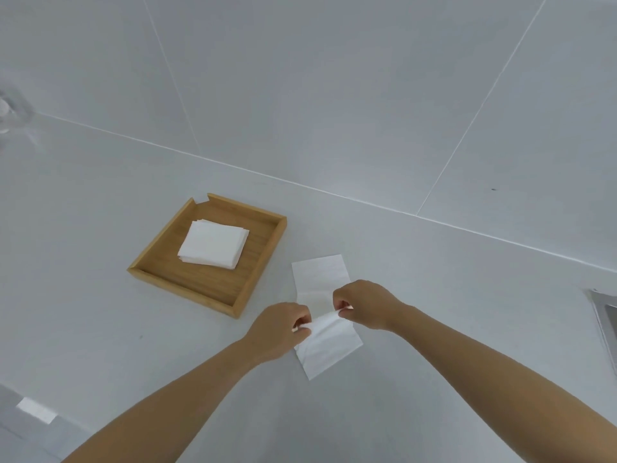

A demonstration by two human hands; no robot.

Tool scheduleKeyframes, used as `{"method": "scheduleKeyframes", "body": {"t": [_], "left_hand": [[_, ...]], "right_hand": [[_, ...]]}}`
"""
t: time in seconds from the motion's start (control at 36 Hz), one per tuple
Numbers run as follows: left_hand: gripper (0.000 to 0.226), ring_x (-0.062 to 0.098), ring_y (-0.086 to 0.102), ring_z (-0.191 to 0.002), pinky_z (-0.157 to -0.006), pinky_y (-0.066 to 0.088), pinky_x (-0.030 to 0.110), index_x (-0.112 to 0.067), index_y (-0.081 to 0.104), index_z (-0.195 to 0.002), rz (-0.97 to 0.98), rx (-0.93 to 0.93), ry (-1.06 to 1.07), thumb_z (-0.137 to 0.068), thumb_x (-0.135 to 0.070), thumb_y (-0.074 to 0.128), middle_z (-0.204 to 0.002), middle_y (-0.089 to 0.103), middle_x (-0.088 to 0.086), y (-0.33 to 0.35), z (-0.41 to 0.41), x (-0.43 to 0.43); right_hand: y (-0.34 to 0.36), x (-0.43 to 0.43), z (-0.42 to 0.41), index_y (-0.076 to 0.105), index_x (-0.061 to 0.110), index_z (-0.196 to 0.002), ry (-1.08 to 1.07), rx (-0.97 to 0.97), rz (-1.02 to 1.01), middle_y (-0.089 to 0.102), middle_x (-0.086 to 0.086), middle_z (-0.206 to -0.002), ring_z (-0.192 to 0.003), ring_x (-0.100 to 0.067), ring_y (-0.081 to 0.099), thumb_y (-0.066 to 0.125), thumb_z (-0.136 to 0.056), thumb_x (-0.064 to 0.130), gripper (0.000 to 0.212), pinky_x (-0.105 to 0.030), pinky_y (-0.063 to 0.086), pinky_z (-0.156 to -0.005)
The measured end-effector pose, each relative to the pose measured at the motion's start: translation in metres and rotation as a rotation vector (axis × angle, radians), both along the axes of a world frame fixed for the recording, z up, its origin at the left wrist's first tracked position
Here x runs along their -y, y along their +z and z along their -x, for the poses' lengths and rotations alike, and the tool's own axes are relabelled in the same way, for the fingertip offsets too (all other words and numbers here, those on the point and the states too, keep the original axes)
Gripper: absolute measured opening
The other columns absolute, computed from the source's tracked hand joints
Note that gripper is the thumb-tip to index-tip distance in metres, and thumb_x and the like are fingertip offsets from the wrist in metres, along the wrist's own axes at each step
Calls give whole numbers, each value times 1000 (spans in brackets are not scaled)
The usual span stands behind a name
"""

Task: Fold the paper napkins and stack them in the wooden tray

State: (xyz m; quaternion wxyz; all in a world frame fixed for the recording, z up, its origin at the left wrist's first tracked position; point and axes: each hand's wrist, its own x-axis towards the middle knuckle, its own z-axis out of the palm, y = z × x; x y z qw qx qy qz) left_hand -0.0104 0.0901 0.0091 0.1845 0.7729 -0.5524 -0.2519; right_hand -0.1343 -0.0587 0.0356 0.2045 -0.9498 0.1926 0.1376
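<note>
Mid-fold on a white paper napkin (pixel 325 332) – no writing or logos anywhere.
Left hand (pixel 280 329) and right hand (pixel 362 304) pinching its near edge, lifted off the surface (pixel 100 329); folded stack (pixel 213 243) already in wooden tray (pixel 187 282).

You've got plain white napkins (pixel 213 243) stacked in a honey-brown wooden tray (pixel 167 248), all on a pale grey desk (pixel 100 329).
</note>
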Motion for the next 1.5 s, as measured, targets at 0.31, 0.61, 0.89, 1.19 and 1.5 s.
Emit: {"method": "scheduleKeyframes", "body": {"t": [0.31,0.61,0.89,1.19,1.5], "left_hand": [[41,17,55,-99,-81,30,25,-16,61,-104,-332,4,-133,-75,-45,67,-106,63,0,-8,3,-17],[37,19,54,-103,-83,42,28,-14,53,-110,-306,84,219,-83,-40,56,-113,54,5,-16,7,4],[40,24,49,-111,-93,39,35,-14,57,-108,-480,130,213,-75,-36,66,-118,50,7,-26,17,13],[39,22,49,-110,-92,37,33,-17,53,-109,-437,86,212,-75,-30,67,-118,50,6,-28,20,11],[29,22,47,-107,-85,32,29,-19,58,-105,-394,41,174,-76,-18,62,-115,50,5,-27,22,6]], "right_hand": [[-15,-12,20,57,15,-116,34,-321,-132,57,-2,-126,-114,-22,53,67,-80,31,40,-27,40,-85],[-17,-6,-16,51,15,-123,-64,-141,-83,55,-7,-126,-117,-23,47,64,-84,17,41,-34,42,-91],[-31,-15,-25,51,12,-116,35,-272,10,54,-10,-119,-114,-27,44,69,-78,18,42,-31,37,-84],[-31,-19,-19,61,7,-103,68,-285,36,55,-12,-115,-111,-26,45,67,-78,16,27,-31,41,-82],[-30,-27,-10,56,8,-105,-51,-282,-138,53,-8,-96,-84,-20,46,53,-83,3,23,-25,36,-61]]}}
